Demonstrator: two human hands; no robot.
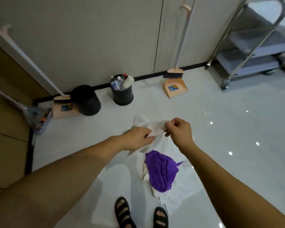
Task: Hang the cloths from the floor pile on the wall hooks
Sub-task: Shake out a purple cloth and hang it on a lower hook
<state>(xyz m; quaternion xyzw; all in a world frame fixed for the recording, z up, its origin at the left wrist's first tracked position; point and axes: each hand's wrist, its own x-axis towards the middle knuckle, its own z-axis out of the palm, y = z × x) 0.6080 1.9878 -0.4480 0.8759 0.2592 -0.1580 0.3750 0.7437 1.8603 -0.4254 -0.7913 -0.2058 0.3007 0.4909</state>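
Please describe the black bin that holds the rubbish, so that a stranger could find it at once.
Look along the beige wall to its black skirting. Two black bins stand on the floor before it. The wanted bin is the right one, crammed with plastic bottles and paper cups; the other bin shows no rubbish.

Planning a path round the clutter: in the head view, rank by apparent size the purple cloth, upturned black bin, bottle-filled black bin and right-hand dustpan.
1. purple cloth, though it is nearest the camera, so unsure.
2. upturned black bin.
3. bottle-filled black bin, nearly alike.
4. right-hand dustpan.
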